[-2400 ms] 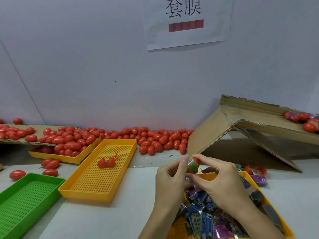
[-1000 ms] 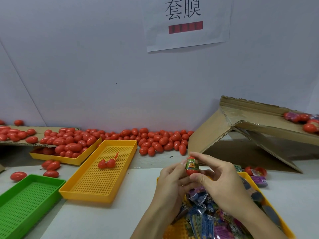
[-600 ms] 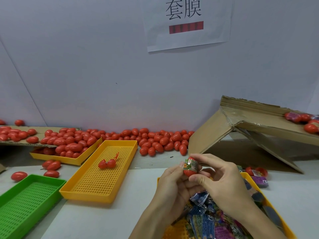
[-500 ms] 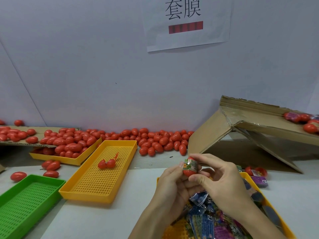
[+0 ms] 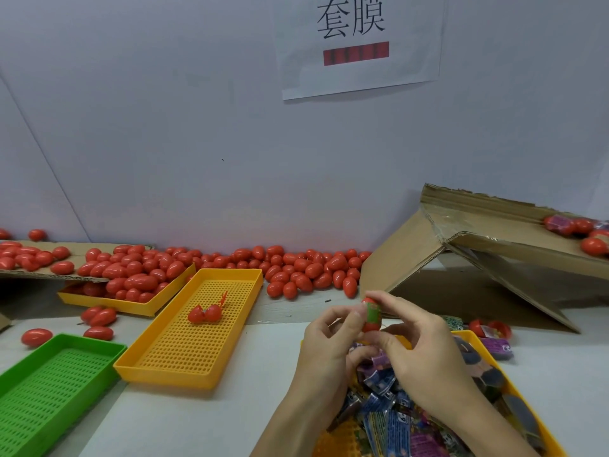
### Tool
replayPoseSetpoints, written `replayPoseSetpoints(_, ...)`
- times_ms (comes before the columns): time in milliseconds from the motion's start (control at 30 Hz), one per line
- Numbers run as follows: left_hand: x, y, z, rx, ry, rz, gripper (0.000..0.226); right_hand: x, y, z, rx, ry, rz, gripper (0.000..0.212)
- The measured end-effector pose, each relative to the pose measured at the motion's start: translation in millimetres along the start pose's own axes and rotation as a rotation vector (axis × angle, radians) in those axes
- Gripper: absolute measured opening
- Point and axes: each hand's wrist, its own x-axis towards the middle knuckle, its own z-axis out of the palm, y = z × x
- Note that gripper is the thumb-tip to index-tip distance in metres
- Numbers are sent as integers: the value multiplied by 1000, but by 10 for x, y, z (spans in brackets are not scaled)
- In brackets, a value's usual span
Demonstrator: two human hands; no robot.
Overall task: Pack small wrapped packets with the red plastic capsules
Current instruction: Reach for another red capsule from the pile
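Both hands are on one red plastic egg-shaped capsule (image 5: pixel 371 314) with a green wrapped packet around its middle, held up over the far edge of the yellow plastic tray (image 5: pixel 478 345) of packets. Right hand (image 5: pixel 420 352) pinches it top and bottom, left hand (image 5: pixel 329 344) steadies the side. Looks like the seating step; next it probably needs the wrap smoothed down, then setting aside.

the green tray (image 5: pixel 49 387) is cut off by the left and bottom edges. much of the tray of packets (image 5: pixel 474 341) is hidden behind the hands. the printed band on the capsule (image 5: pixel 371 314) is too small to be read.
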Motion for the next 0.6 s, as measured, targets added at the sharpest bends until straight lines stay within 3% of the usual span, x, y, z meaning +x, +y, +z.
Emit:
replayPoseSetpoints(167, 8, 15, -4, -21, -24, 8, 17, 26, -23, -14, 269, -125, 99, 52)
replayPoseSetpoints(333, 7, 8, -9, -8, -29, 26, 17, 34, -29, -20, 316, -141, 129, 50)
replayPoseSetpoints(600, -19, -7, 28, 140, -97, 62, 29, -3, -49, -1, 90, 74, 31, 37)
